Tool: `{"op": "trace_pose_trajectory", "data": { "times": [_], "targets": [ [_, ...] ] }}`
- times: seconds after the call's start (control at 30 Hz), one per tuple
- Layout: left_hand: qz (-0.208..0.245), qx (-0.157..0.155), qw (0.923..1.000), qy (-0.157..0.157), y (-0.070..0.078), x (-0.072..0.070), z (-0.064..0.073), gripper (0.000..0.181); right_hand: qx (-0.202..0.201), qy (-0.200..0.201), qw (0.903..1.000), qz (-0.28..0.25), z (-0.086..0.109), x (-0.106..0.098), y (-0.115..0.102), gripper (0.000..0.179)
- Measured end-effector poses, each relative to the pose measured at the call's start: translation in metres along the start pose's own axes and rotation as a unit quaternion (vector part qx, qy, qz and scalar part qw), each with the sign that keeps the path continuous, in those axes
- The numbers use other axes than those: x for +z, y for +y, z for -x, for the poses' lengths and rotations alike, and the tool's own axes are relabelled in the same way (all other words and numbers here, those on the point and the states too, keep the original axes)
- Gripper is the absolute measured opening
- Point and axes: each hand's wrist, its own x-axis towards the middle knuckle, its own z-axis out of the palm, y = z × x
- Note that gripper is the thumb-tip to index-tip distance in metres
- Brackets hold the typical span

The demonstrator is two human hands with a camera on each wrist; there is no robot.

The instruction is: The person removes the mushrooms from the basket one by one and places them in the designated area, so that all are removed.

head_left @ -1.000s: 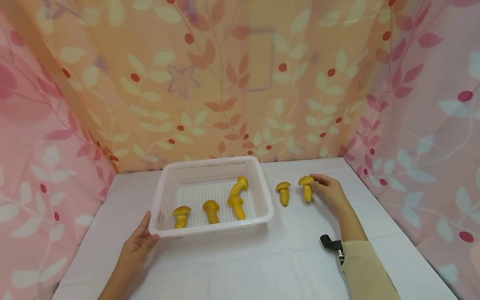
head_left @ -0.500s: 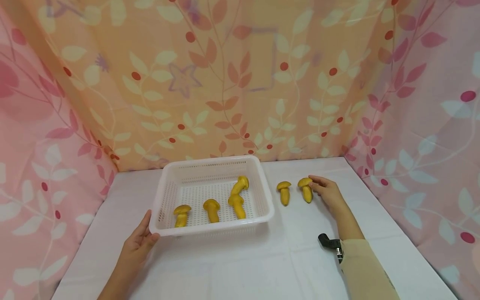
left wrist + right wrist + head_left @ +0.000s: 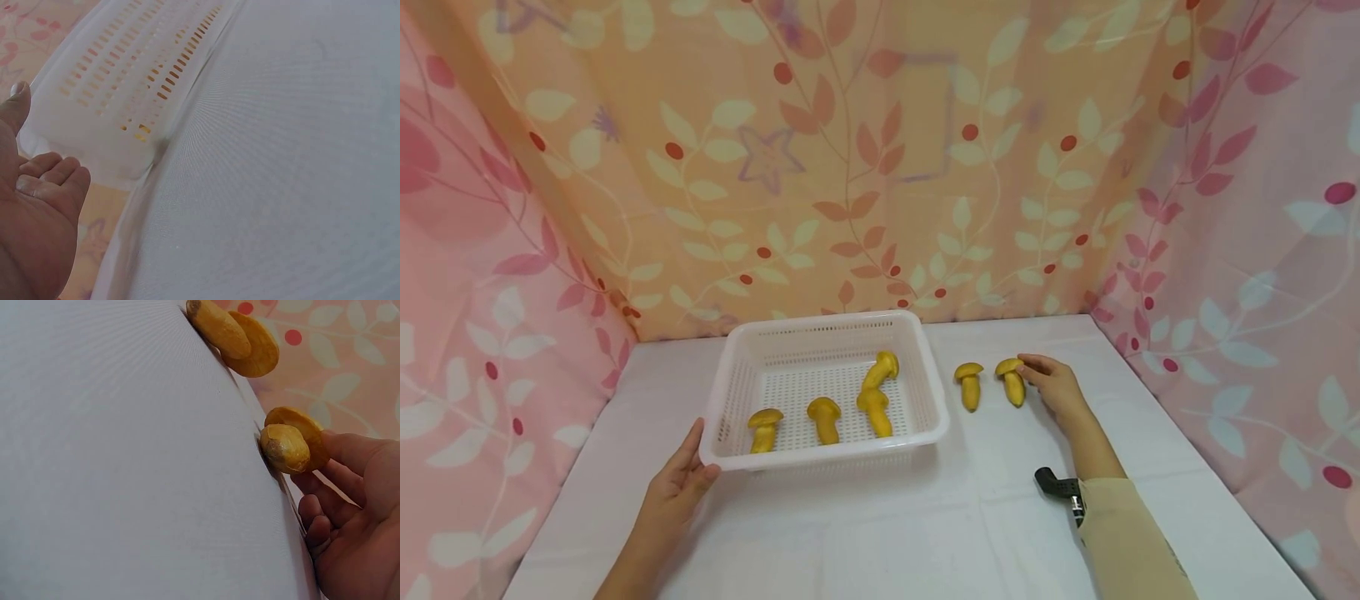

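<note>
A white plastic basket (image 3: 820, 457) with perforated sides stands left of centre. My left hand (image 3: 672, 492) holds its near left corner, the thumb at the front and the fingers along the left side. Inside lie several yellow toy mushrooms (image 3: 825, 421), two of them touching on the right. To the right of the basket, one mushroom (image 3: 971, 387) lies alone on the white cloth. Beside it is another mushroom (image 3: 1013, 383), its cap's right edge pinched by my right hand (image 3: 1056, 387). In the right wrist view, this mushroom's stem end (image 3: 285, 450) faces the camera, at the cloth.
A white cloth (image 3: 865, 533) covers the table. Patterned curtains (image 3: 880, 167) close off the back and both sides. A black device (image 3: 1056, 483) sits at the right wrist, by the beige sleeve (image 3: 1131, 533).
The mushroom at my right hand has shifted slightly left and nearer, and its stem now slants more. My right forearm has edged left. The left hand keeps its place on the basket.
</note>
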Motion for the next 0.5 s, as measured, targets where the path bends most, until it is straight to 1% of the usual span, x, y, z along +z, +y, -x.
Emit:
{"op": "trace_pose_trajectory", "data": {
  "times": [0.17,0.3,0.43,0.5],
  "targets": [
    [-0.012,0.006,0.9999,-0.004,0.003,0.001,-0.001,0.07,0.003,0.002,1.0,-0.001,0.001,0.0,0.0,0.057],
    [-0.007,0.013,0.9998,-0.011,0.004,0.001,-0.001,0.07,0.009,0.0,1.0,-0.003,0.003,-0.003,-0.003,0.058],
    [-0.005,0.011,0.9999,-0.01,0.003,0.001,-0.001,0.072,-0.004,-0.001,1.0,-0.003,0.008,-0.009,-0.012,0.058],
    [-0.013,0.008,0.9999,-0.003,0.003,0.001,0.0,0.072,-0.012,-0.003,0.9999,-0.009,0.011,-0.012,-0.019,0.059]
  ]
}}
